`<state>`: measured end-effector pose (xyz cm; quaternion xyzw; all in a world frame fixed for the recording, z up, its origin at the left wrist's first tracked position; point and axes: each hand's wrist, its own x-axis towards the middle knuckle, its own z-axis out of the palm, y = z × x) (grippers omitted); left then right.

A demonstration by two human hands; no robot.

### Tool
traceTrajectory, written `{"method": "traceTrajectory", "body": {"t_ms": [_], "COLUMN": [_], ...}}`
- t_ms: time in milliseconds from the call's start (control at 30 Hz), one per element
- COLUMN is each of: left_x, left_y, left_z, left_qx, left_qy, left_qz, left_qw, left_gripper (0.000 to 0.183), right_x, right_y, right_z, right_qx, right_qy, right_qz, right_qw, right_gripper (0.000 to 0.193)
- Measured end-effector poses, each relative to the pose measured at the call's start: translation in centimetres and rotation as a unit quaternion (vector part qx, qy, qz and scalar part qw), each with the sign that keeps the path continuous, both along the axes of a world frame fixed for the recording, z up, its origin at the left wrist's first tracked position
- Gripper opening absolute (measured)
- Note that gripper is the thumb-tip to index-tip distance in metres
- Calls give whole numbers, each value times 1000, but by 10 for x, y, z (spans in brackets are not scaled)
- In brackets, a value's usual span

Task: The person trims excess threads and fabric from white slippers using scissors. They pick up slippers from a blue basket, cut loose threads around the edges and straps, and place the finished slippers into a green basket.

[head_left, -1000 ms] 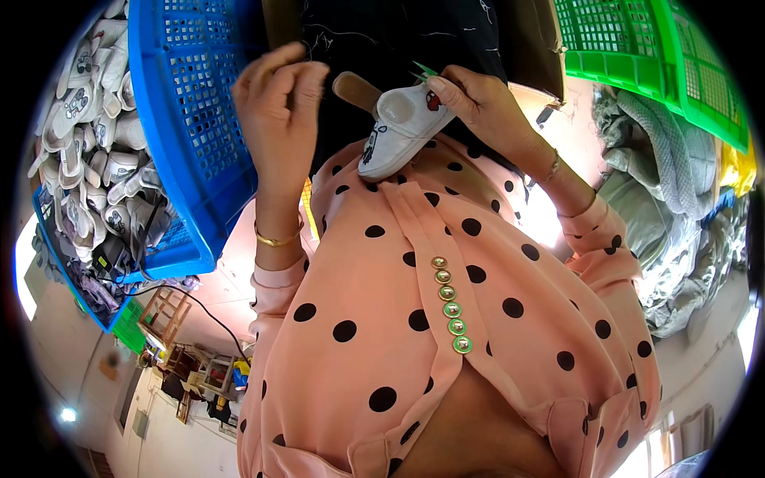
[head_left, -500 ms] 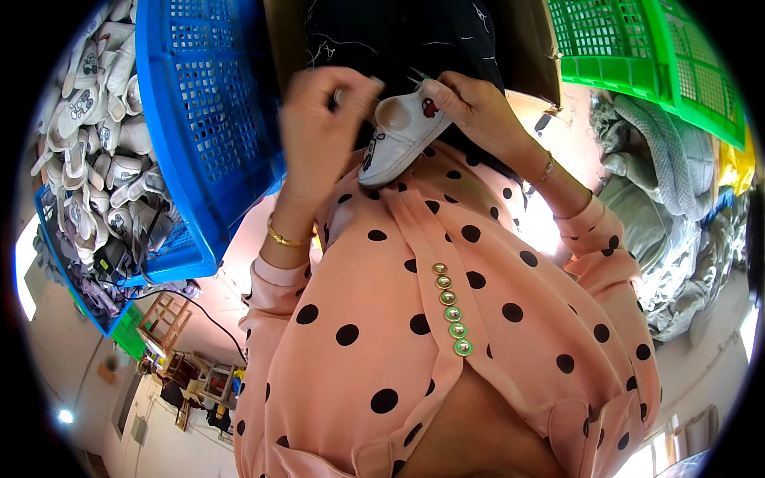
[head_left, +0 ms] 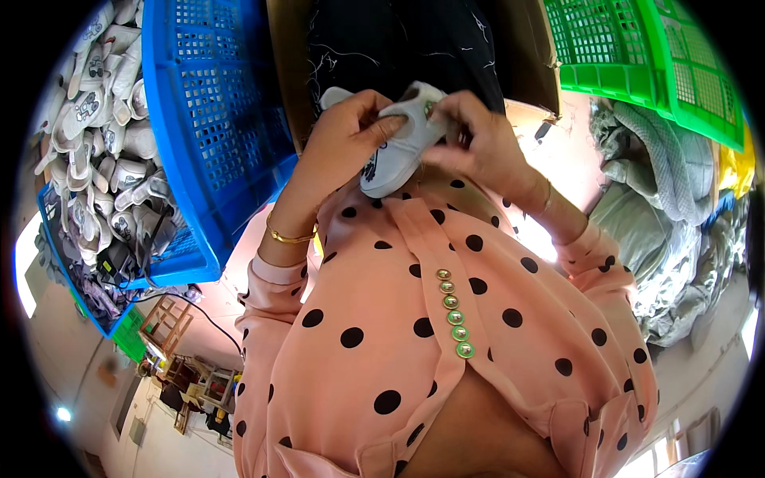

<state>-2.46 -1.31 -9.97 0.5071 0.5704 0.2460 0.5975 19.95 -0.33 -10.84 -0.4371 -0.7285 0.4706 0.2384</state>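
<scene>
A small white shoe (head_left: 392, 166) with dark printing on its toe is held over my lap, toe toward my body. My left hand (head_left: 344, 142) grips it at the opening, thumb on the near rim and fingers beneath. Behind that hand a white rounded piece (head_left: 335, 96) sticks out; I cannot tell whether it is a second shoe. My right hand (head_left: 482, 147) is curled against the shoe's right side near the heel, slightly blurred. Something greyish shows between its thumb and fingers, too hidden to name.
Left stands a blue perforated crate (head_left: 219, 127), beside a big heap of white shoes (head_left: 103, 151). A cardboard box (head_left: 526, 60) surrounds my knees. At right are a green crate (head_left: 613, 80) and grey sacks (head_left: 661, 215). A black cable (head_left: 191, 303) runs lower left.
My left hand has come from beside the shoe to grip its opening. The right hand has shifted lower along the shoe's side, and the pointed metal tips near it no longer show.
</scene>
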Motion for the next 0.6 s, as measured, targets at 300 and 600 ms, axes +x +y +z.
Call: {"method": "traceTrajectory", "body": {"t_ms": [300, 600], "left_x": [-1, 7], "left_y": [19, 20], "left_z": [50, 46], "left_qx": [134, 255], "left_qy": [-64, -135], "left_qz": [180, 214], "left_qw": [973, 933], "left_gripper": [12, 10], "right_x": [27, 32], "right_y": [60, 104], "right_z": [14, 39], "right_qx": [222, 289], "right_qy": [-122, -230], "right_qz": [-267, -267], "right_qw": [930, 890], "right_gripper": [19, 27]}}
